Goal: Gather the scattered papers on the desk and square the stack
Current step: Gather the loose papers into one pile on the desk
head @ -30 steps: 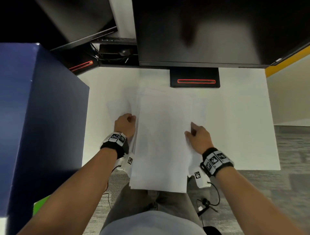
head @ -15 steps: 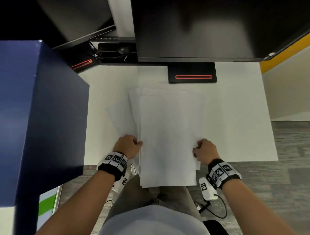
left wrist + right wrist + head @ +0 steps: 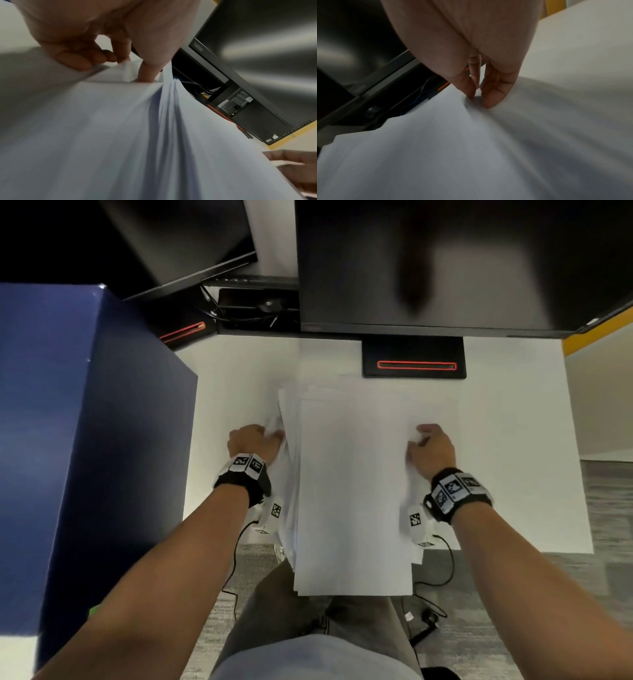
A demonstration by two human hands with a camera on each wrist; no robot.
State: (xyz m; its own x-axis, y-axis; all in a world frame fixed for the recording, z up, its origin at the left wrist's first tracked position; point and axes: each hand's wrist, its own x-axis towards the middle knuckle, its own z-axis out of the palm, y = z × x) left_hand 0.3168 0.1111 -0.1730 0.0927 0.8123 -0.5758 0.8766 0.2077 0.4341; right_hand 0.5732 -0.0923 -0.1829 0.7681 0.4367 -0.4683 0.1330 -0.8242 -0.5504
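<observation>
A loose stack of white papers (image 3: 352,491) lies in the middle of the white desk (image 3: 513,440), its near end hanging over the front edge above my lap. Sheets at its left side stick out unevenly. My left hand (image 3: 260,436) grips those left edges with curled fingers; in the left wrist view the left hand (image 3: 120,63) digs into the fanned papers (image 3: 120,135). My right hand (image 3: 424,440) sits at the stack's right edge. Seen from the right wrist, the right hand (image 3: 477,98) pinches the papers (image 3: 471,148), which pucker under thumb and fingertips.
A big dark monitor (image 3: 445,261) hangs over the desk's far side, its black stand base (image 3: 414,357) just beyond the stack. A second monitor (image 3: 178,241) is at the far left. A tall dark blue box (image 3: 85,440) borders the desk's left. Cables (image 3: 431,611) lie on the floor.
Both hands slid from the stack's near end toward its far half. The stray sheets on the left now lie closer against the stack.
</observation>
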